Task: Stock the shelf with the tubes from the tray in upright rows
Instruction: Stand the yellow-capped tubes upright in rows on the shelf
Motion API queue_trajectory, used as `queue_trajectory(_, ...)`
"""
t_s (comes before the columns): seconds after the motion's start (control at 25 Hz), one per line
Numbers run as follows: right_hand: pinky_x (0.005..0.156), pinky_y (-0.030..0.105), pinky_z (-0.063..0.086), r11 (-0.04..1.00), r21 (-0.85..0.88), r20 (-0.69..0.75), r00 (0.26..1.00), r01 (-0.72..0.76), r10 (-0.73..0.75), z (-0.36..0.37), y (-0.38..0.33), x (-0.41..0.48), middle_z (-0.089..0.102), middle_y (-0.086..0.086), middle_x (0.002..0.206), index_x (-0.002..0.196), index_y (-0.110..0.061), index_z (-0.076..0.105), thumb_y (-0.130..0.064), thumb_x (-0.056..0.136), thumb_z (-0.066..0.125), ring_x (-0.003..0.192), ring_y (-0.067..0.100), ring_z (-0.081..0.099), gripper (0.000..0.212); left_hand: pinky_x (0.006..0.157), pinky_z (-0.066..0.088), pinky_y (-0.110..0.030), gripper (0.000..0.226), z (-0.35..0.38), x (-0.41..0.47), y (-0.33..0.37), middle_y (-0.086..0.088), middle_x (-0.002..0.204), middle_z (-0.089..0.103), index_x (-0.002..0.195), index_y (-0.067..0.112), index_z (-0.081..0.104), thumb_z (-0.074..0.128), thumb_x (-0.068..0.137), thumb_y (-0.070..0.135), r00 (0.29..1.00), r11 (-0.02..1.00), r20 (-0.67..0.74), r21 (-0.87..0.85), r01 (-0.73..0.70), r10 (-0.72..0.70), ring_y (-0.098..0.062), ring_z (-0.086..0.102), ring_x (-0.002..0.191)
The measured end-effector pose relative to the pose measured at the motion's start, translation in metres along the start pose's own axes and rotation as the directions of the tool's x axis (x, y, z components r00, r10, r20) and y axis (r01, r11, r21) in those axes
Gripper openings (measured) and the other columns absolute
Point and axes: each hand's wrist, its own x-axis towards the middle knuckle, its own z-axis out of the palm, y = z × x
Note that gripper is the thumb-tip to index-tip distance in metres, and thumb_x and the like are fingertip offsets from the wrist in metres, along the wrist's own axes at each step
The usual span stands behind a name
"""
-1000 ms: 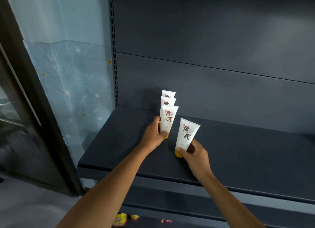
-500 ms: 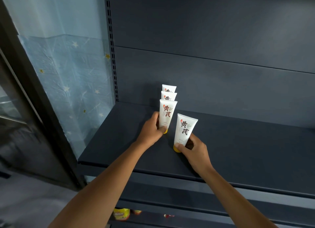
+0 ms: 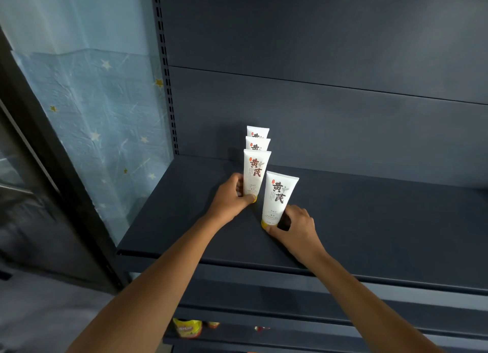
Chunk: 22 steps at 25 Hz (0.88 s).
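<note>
Little shifts: the left hand [image 3: 231, 199] still grips the row's front white yellow-capped plastic tube [image 3: 255, 171]; the right hand [image 3: 298, 226] grips a matching tube [image 3: 278, 197], probably starting a second row.

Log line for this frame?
left hand: holds front white plastic tube of row; right hand: holds lone white tube beside it; both cap-down on dark shelf

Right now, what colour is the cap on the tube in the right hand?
The cap is yellow, clearest in the head view.
</note>
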Motion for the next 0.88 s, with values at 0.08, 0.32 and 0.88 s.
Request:
queue_trajectory(0.08, 0.091, 0.042, 0.048, 0.999, -0.004, 0.038, 0.998, 0.044, -0.044, 0.004, -0.007, 0.002, 0.064, -0.007, 0.104, 0.115, -0.023, 0.065, -0.046, 0.083, 0.076, 0.101, 0.014, 0.053, 0.041, 0.081, 0.054, -0.015, 0.037, -0.002, 0.001, -0.002, 0.008, 0.109, 0.071, 0.116, 0.019, 0.060, 0.078, 0.085, 0.008, 1.000, 1.000, 0.014, -0.009, -0.007, 0.008, 0.000, 0.067, 0.098)
queue_trajectory(0.32, 0.093, 0.042, 0.048, 0.996, -0.001, 0.100, 0.991, 0.092, -0.091, 0.016, -0.030, 0.007, 0.062, -0.004, 0.106, 0.119, -0.022, 0.064, -0.044, 0.085, 0.074, 0.103, 0.014, 0.051, 0.042, 0.085, 0.057, -0.031, 0.035, -0.004, 0.001, -0.002, 0.003, 0.108, 0.073, 0.121, 0.019, 0.062, 0.075, 0.088, 0.015, 0.998, 1.000, 0.052, -0.002, -0.021, 0.021, -0.012, 0.069, 0.103)
queue_trajectory(0.88, 0.090, 0.039, 0.051, 0.997, -0.027, 0.131, 0.988, 0.079, -0.075, 0.020, -0.034, 0.003, 0.058, 0.000, 0.105, 0.117, -0.019, 0.063, -0.042, 0.084, 0.073, 0.104, 0.017, 0.051, 0.041, 0.080, 0.053, -0.022, 0.038, -0.007, 0.001, -0.001, 0.010, 0.108, 0.070, 0.125, 0.020, 0.061, 0.073, 0.090, 0.010, 0.998, 1.000, 0.065, -0.023, -0.016, 0.018, -0.005, 0.066, 0.102)
